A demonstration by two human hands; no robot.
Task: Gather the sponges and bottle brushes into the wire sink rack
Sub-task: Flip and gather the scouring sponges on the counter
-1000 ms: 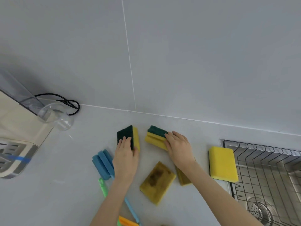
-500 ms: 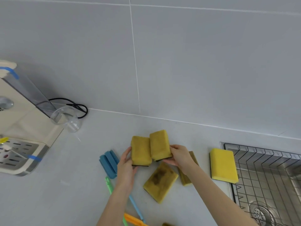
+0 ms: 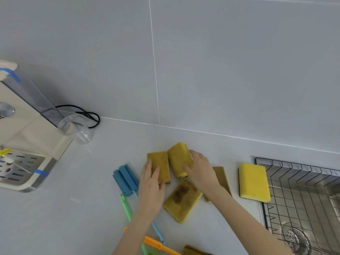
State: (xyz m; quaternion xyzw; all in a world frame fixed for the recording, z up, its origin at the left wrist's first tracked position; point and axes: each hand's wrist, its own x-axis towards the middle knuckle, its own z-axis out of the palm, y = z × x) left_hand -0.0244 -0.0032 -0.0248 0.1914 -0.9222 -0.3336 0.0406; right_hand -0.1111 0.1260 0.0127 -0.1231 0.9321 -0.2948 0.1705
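Each hand (image 3: 152, 183) (image 3: 200, 170) seemingly grips one sponge (image 3: 159, 167) (image 3: 179, 159), long axes toward the wall.

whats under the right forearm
A dull brownish sponge lies flat on the counter under the right hand and forearm. Only its far end and one edge show; the rest is covered, so its full shape and condition cannot be seen.

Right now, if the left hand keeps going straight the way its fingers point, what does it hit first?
The left hand already rests on a worn yellow sponge, fingers pointing toward the wall. Beyond that sponge, the counter looks bare until the tiled wall, though depth is hard to judge.
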